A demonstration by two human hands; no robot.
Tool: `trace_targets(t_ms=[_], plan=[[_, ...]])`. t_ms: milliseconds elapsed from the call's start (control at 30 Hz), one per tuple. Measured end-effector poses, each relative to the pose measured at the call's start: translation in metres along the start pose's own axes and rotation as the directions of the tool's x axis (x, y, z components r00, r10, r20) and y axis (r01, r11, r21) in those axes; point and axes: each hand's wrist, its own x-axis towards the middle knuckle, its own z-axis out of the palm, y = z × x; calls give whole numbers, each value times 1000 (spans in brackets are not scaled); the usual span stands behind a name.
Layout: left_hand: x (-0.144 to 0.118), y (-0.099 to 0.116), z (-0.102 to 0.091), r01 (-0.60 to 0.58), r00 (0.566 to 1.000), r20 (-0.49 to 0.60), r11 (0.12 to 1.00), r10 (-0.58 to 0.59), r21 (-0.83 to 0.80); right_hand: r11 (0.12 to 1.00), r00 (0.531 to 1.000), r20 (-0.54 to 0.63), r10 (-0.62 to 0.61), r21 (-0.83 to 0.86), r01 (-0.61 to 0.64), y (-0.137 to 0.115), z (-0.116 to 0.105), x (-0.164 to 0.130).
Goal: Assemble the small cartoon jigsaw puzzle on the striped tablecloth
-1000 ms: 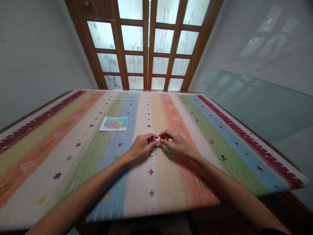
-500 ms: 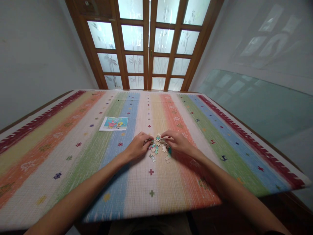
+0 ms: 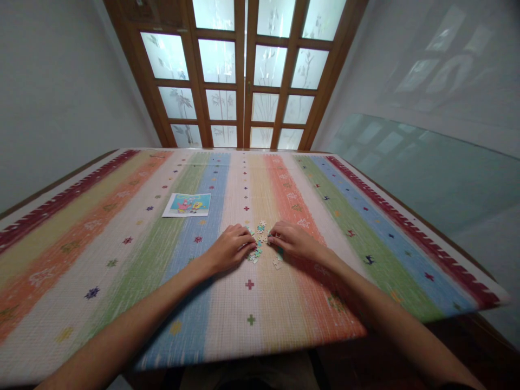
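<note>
A small heap of loose jigsaw pieces point(image 3: 259, 236) lies on the striped tablecloth point(image 3: 252, 303) at the middle of the table. My left hand point(image 3: 231, 248) lies palm down at the heap's left side, its fingertips on the pieces. From the other side my right hand point(image 3: 291, 240) does the same, palm down with fingertips touching the heap. A few stray pieces point(image 3: 277, 264) sit just below my right hand. Neither hand lifts a piece that I can see.
A printed cartoon picture card point(image 3: 187, 205) lies flat to the far left of the heap. Wooden doors with frosted glass panes point(image 3: 244, 76) stand behind the table. A glass sheet point(image 3: 426, 168) leans on the right wall. The table's near edge point(image 3: 244, 360) is close to me.
Both hands were raised together, pinching pieces between their fingertips. They have come down and apart onto the heap, which now shows between them.
</note>
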Motion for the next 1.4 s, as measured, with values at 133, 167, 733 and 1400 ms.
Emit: trace_targets(t_ms=[133, 167, 733, 1400], plan=[[3, -7, 1, 19, 999, -28, 1000, -18, 14, 995, 997, 2, 77, 66, -77, 0, 2, 7], [3, -7, 1, 23, 999, -32, 1000, -23, 18, 994, 997, 2, 78, 78, -78, 0, 2, 8], [-30, -13, 8, 230, 963, 129, 970, -238, 73, 994, 995, 22, 101, 27, -102, 6, -7, -37], [-11, -9, 7, 216, 976, 14, 967, -216, -133, 995, 995, 28, 96, 23, -97, -14, -4, -28]])
